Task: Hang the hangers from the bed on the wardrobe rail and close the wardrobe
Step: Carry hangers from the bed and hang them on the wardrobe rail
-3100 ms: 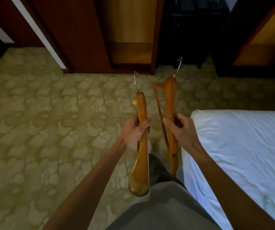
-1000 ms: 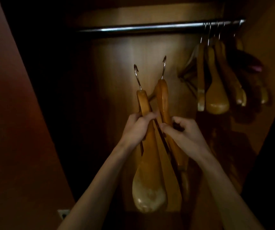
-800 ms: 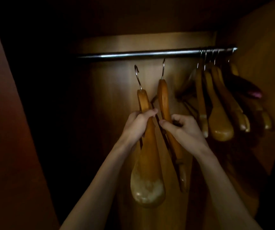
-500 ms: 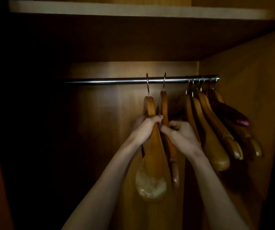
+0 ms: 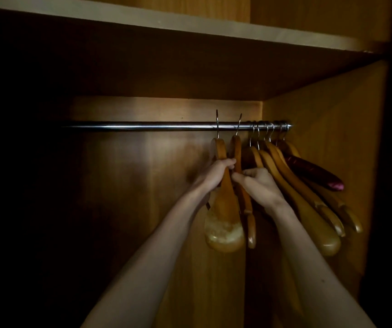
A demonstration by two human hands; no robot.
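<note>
Inside the dark wardrobe a chrome rail (image 5: 142, 126) runs across under a shelf. My left hand (image 5: 216, 172) grips a broad wooden hanger (image 5: 223, 218), and its metal hook stands up across the rail. My right hand (image 5: 259, 183) grips a slimmer wooden hanger (image 5: 245, 204) just to the right, its hook also crossing the rail. Both hook tips reach above the bar; I cannot tell whether they rest on it.
Several wooden hangers (image 5: 308, 209) and one dark padded hanger (image 5: 313, 172) hang bunched at the rail's right end, against the wardrobe's side wall (image 5: 327, 143). A shelf (image 5: 190, 24) sits above the rail. The rail's left stretch is bare and in shadow.
Both hands have raised the two hangers from below the rail up to it, so the hooks now cross the bar. The view has tilted upward, showing the shelf.
</note>
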